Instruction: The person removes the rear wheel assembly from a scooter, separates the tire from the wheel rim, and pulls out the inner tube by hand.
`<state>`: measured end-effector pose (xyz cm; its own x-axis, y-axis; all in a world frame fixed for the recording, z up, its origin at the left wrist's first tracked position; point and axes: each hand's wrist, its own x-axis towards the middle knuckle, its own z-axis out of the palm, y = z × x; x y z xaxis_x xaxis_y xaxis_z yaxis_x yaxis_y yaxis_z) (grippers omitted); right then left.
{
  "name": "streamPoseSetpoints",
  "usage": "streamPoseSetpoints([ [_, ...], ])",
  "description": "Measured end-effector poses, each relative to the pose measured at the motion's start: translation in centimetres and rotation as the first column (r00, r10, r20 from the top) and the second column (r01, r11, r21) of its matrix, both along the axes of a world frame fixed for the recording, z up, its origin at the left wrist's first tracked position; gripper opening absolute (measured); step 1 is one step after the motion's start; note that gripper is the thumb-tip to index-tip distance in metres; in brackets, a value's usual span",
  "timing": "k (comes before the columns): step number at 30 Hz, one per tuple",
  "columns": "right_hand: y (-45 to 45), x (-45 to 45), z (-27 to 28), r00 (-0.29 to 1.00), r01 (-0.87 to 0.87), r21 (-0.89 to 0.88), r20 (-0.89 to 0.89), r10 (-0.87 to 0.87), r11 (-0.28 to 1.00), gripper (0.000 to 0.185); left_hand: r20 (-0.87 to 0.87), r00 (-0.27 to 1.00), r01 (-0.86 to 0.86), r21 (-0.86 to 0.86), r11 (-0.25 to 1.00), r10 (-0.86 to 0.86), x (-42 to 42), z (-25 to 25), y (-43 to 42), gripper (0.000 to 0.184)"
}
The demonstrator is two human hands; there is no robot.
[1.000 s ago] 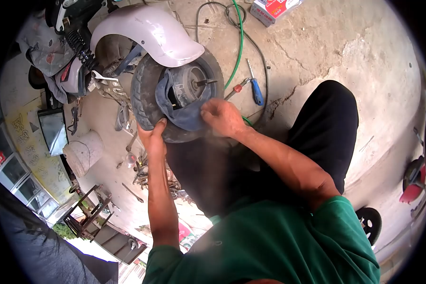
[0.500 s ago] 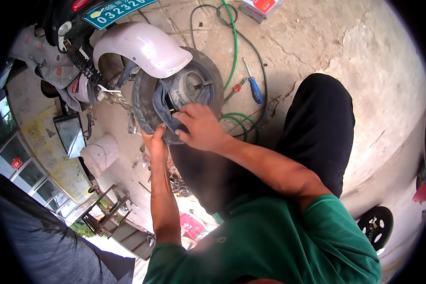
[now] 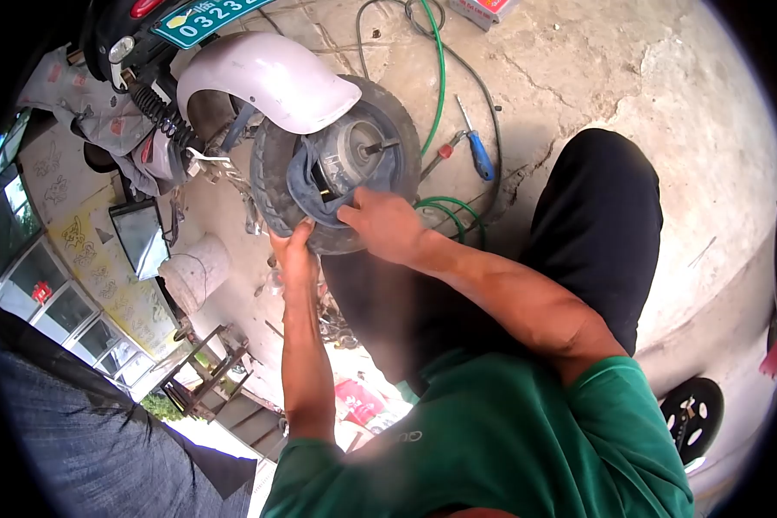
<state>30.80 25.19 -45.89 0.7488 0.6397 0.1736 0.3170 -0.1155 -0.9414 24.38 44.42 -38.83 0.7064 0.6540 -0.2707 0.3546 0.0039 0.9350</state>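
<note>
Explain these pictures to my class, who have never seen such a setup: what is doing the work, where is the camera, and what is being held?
There is no machine at work: a person uses two bare hands. Every picture comes from one camera worn on the head, looking forward and down, so the curved edges are probably the lens's effect.

The left hand grips the near edge of a black tyre around a metal hub. The right hand has its fingers at loose, dark rubber, perhaps an inner tube; whether it pinches or presses is unclear.

A pale mudguard hangs partly over the tyre. On the ground lie a blue-handled screwdriver and a green hose.
</note>
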Motion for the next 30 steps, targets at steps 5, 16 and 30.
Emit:
streamPoseSetpoints([
  [5, -1.8, 0.7, 0.8, 0.996, -0.088, -0.118, 0.006, 0.089, 0.989, 0.028, -0.011, 1.000, 0.020, 0.012, 1.000, -0.019, 0.3, -0.2, 0.2, 0.074],
  [16, 1.7, -0.1, 3.3, 0.908, 0.332, -0.100, -0.234, -0.347, 0.938, 0.063, 0.008, 0.998, 0.054, 0.018, 0.998, -0.054, 0.0, -0.7, 0.9, 0.077],
  [30, 7.2, 1.7, 4.9, 0.814, 0.243, -0.334, -0.441, -0.379, 0.911, 0.063, -0.032, 0.999, 0.044, 0.157, 0.987, -0.039, -0.4, -1.7, 1.7, 0.069],
])
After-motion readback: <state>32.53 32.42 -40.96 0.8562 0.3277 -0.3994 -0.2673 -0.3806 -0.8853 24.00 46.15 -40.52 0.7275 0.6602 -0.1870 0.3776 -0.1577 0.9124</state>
